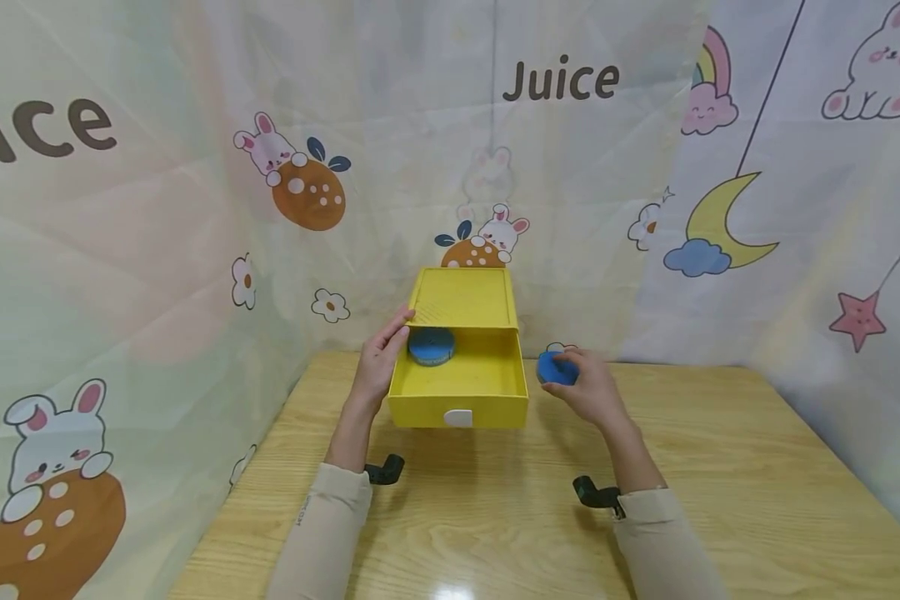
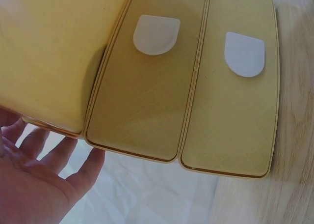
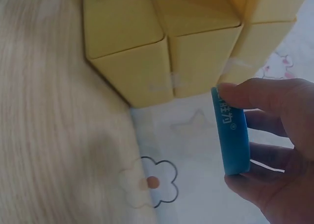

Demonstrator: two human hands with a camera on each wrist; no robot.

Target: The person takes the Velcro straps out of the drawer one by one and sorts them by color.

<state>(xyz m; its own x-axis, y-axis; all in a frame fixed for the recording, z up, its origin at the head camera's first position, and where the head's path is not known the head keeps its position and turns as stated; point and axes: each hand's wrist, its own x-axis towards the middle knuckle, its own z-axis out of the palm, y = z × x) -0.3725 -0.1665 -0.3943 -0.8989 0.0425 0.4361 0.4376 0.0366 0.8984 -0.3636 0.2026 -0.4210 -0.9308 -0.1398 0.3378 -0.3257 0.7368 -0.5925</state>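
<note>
A yellow drawer box stands on the table with its top drawer pulled out. Inside that drawer, at the back left, lies a blue disc-shaped roll. My left hand touches the left side of the box beside the drawer; in the left wrist view its fingers reach along that side. To the right of the drawer, my right hand pinches a second blue roll between thumb and fingers. White lettering shows on the rim of this held roll in the right wrist view.
Two lower drawers with white pull tabs are closed beneath the pulled-out one. The box stands on a wooden table, near its back edge. Printed cloth curtains hang behind and at both sides.
</note>
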